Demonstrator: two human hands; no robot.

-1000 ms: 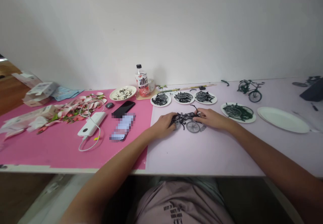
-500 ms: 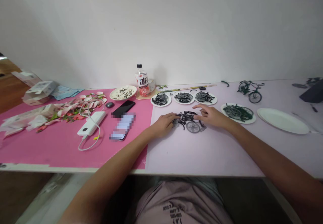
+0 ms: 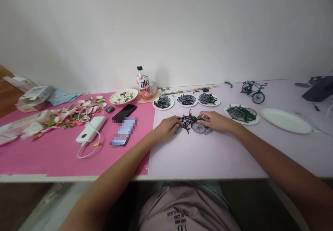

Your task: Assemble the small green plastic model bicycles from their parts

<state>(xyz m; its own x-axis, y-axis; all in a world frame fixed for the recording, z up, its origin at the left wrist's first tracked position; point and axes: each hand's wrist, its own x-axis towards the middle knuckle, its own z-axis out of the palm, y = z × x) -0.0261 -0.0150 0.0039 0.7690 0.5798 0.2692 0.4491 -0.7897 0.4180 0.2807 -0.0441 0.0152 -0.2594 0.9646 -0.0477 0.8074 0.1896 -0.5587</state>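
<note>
A black model bicycle (image 3: 199, 127) lies on the pale table surface between my hands, its spoked wheel and thin frame parts showing. My left hand (image 3: 168, 128) is closed on its left end, fingers together over the wheel there. At the right end, my right hand (image 3: 210, 120) pinches the bicycle near the top of the other wheel. Just behind are three small white plates of black bicycle parts, the middle one (image 3: 187, 99) among them. A larger plate (image 3: 241, 114) with dark green parts sits to the right of my right hand.
An oval white plate (image 3: 285, 120) lies at the right; a green model bicycle (image 3: 253, 90) stands behind. On the pink surface are a phone with a lit screen (image 3: 124, 131), a white power strip (image 3: 91, 129) and scattered petals (image 3: 69, 114). A bottle (image 3: 144, 85) stands near the wall.
My right hand has closed from a raised, spread index finger to a pinch on the bicycle. Its dark parts have shifted, one now pointing upward. The view has turned slightly.
</note>
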